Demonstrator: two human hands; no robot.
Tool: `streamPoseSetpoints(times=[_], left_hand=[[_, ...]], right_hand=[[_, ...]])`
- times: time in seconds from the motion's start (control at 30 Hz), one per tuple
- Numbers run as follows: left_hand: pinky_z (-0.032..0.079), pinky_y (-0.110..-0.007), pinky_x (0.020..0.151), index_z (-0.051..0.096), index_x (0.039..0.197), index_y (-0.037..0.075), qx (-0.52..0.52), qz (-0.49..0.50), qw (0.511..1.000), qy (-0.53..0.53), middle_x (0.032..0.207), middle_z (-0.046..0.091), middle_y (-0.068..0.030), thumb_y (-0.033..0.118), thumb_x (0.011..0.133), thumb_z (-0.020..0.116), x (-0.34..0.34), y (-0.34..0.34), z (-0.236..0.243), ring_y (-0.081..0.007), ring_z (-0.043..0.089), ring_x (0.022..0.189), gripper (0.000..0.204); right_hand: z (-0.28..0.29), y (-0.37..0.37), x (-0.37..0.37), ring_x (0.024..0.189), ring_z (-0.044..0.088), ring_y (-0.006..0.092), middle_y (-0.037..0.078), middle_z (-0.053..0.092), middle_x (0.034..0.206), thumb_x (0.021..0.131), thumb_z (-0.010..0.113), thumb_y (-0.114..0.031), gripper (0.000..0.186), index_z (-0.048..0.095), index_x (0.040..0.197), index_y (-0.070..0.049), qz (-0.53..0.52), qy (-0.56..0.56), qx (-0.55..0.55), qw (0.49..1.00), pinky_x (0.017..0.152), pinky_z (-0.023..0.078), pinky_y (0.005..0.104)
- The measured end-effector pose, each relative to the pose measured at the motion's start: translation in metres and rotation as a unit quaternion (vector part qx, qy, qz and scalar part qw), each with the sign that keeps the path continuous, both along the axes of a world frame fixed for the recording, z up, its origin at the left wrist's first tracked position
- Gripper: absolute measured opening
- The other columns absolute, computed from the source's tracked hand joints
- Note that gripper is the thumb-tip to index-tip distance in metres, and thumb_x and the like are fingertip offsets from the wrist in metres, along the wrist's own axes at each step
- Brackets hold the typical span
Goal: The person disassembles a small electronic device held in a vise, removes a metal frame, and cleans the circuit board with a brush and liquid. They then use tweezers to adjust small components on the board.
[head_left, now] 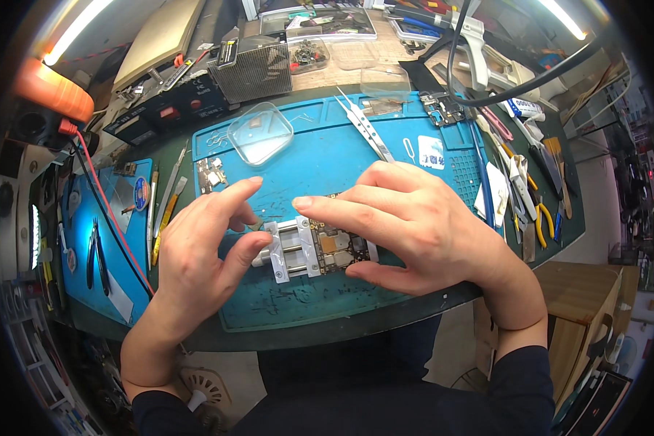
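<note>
A metal board clamp [282,263] with light grey jaws and parallel rods lies on the blue work mat [283,305]. In it sits a dark circuit board [333,245] with gold-coloured parts. My left hand [203,243] is at the clamp's left end, thumb and fingers apart, the thumb tip close to the near jaw. Over the board's right side spreads my right hand [418,229]. Its forefinger stretches left along the far edge, and its thumb is by the near edge. Part of the board and clamp is hidden under this hand; firm contact cannot be made out.
Beyond my hands are tweezers [367,127], a clear plastic box [261,134] and another circuit board [211,174]. Pliers [541,218] and several hand tools lie at the right. Side cutters [97,254] rest on a smaller mat at the left, near red and black cables [116,218].
</note>
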State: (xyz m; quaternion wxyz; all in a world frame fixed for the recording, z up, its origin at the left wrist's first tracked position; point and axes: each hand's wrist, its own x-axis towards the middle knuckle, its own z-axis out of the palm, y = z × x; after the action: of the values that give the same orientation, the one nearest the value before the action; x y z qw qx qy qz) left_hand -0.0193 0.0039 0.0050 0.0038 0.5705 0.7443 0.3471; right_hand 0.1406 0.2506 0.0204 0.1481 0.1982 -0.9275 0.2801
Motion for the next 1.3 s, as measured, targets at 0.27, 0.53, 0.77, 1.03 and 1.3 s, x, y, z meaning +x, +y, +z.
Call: streamPoseSetpoints(times=[0.27, 0.53, 0.77, 1.03, 1.3], left_hand=[[0.053, -0.036, 0.069, 0.063, 0.137, 0.001, -0.005, 0.001, 1.0, 0.004, 0.09, 0.07, -0.0087, 0.029, 0.095, 0.078, 0.0002, -0.0005, -0.0001, -0.0244, 0.068, 0.076, 0.052], [0.053, -0.036, 0.069, 0.063, 0.136, 0.002, -0.009, 0.005, 1.0, -0.002, 0.09, 0.07, -0.0082, 0.029, 0.095, 0.078, 0.0012, 0.0, -0.0004, -0.0241, 0.067, 0.076, 0.052], [0.053, -0.036, 0.07, 0.063, 0.137, 0.002, -0.011, 0.005, 1.0, 0.001, 0.089, 0.07, -0.0078, 0.028, 0.094, 0.079, 0.0012, -0.0002, -0.0012, -0.0236, 0.067, 0.076, 0.052], [0.053, -0.036, 0.071, 0.063, 0.136, 0.002, -0.018, 0.007, 1.0, -0.001, 0.09, 0.07, -0.0079, 0.028, 0.094, 0.079, 0.002, 0.0005, -0.0006, -0.0241, 0.067, 0.076, 0.052], [0.054, -0.037, 0.071, 0.063, 0.136, 0.002, -0.036, 0.012, 0.999, -0.003, 0.091, 0.07, -0.0074, 0.027, 0.093, 0.079, 0.0031, 0.0011, -0.0003, -0.0243, 0.068, 0.077, 0.052]], right_hand=[[-0.0025, -0.0015, 0.0, 0.09, 0.064, 0.0231, 0.001, 0.07, 0.1, 0.072, 0.085, -0.015, 0.08, 0.06, 0.148, -0.013, -0.009, 0.009, 0.0, 1.0, 0.079, 0.053, 0.036], [-0.004, -0.0034, -0.0005, 0.09, 0.064, 0.0226, 0.0, 0.07, 0.098, 0.07, 0.084, -0.014, 0.079, 0.062, 0.146, -0.014, -0.018, 0.013, -0.002, 1.0, 0.078, 0.054, 0.0356], [-0.0039, -0.0033, -0.0004, 0.089, 0.064, 0.0228, 0.001, 0.07, 0.097, 0.07, 0.084, -0.014, 0.079, 0.062, 0.146, -0.013, -0.017, 0.013, -0.003, 1.0, 0.078, 0.054, 0.0356], [0.0005, -0.0024, -0.0008, 0.084, 0.065, 0.0253, 0.006, 0.074, 0.106, 0.073, 0.085, -0.019, 0.077, 0.062, 0.146, -0.008, -0.004, 0.005, -0.002, 1.0, 0.079, 0.055, 0.0368], [-0.0013, -0.0029, -0.0008, 0.088, 0.064, 0.0229, 0.001, 0.07, 0.098, 0.069, 0.085, -0.013, 0.08, 0.062, 0.145, -0.012, -0.014, 0.01, -0.005, 1.0, 0.078, 0.055, 0.0348]])
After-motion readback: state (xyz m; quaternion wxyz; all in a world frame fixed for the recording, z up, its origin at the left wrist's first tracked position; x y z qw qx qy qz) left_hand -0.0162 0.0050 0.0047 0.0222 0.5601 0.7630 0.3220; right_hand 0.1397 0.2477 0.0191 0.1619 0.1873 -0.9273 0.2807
